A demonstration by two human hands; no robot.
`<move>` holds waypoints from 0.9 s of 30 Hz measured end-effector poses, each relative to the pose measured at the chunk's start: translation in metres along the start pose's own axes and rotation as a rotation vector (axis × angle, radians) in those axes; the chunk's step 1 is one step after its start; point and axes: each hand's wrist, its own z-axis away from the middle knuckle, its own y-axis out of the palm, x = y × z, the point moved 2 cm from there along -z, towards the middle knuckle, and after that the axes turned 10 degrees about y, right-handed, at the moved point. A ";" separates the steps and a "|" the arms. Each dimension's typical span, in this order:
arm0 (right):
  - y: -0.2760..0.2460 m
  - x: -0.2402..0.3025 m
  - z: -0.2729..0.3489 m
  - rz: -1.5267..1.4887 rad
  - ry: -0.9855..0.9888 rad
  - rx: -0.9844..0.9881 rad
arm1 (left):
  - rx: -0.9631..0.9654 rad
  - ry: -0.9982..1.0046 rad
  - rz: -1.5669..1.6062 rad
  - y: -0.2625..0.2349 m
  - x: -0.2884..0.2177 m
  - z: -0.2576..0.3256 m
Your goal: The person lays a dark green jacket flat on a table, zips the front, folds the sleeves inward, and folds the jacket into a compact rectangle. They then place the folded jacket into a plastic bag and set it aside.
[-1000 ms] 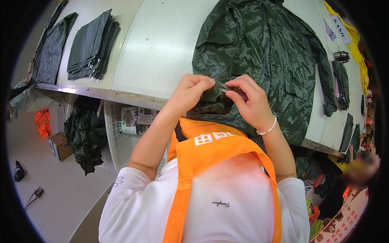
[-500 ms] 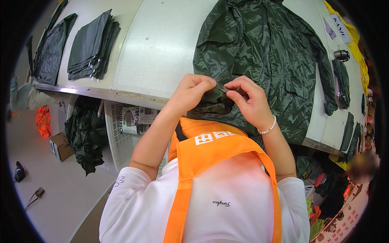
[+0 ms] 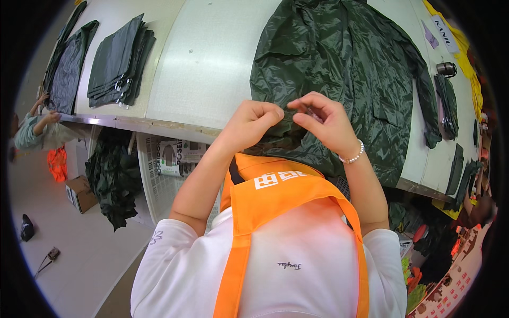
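So, our dark green jacket (image 3: 360, 74) lies spread on the pale surface (image 3: 212, 63), reaching the near edge, with cloth bunched up by our hands. Left hand (image 3: 253, 124): thumb and forefinger tips together, seemingly pinching that bunched cloth. Right hand (image 3: 327, 123): just beside it, thumb and forefinger slightly apart, a small shiny object (image 3: 316, 112) tucked in the curled fingers; we can't tell what kind. Fabric looks thin and glossy; we'd judge it light, limp, slippery, quick to crease and easy to snag. Best hold, we think: doubled cloth or a seam, flat between thumb and forefinger; loose single layers probably slide out. Folded dark garments (image 3: 117, 66) are stacked well to our left.
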 end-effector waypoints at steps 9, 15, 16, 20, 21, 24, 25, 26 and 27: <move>-0.005 -0.005 -0.010 -0.149 0.203 0.022 | 0.015 0.170 -0.392 0.006 -0.015 0.005; -0.024 -0.008 0.009 -0.173 0.238 -0.092 | -0.177 0.094 -0.048 -0.009 0.002 0.005; -0.034 -0.010 0.019 -0.137 0.279 -0.050 | -0.218 0.089 0.016 -0.014 0.004 0.004; -0.051 -0.042 0.050 0.594 0.442 0.089 | -0.375 0.023 0.421 -0.019 0.003 -0.004; -0.049 -0.045 0.050 0.544 0.324 -0.087 | -0.397 -0.005 0.450 -0.017 -0.002 -0.006; -0.025 -0.001 0.039 0.255 -0.055 -0.299 | -0.397 -0.030 0.478 -0.014 -0.001 -0.011; -0.014 0.010 0.035 0.286 -0.143 -0.271 | -0.384 -0.029 0.479 -0.014 0.000 -0.012; -0.003 0.020 0.031 0.317 -0.233 -0.243 | -0.375 -0.042 0.487 -0.013 -0.001 -0.013; 0.005 0.030 0.027 0.398 -0.266 -0.269 | -0.366 -0.056 0.494 -0.011 -0.001 -0.014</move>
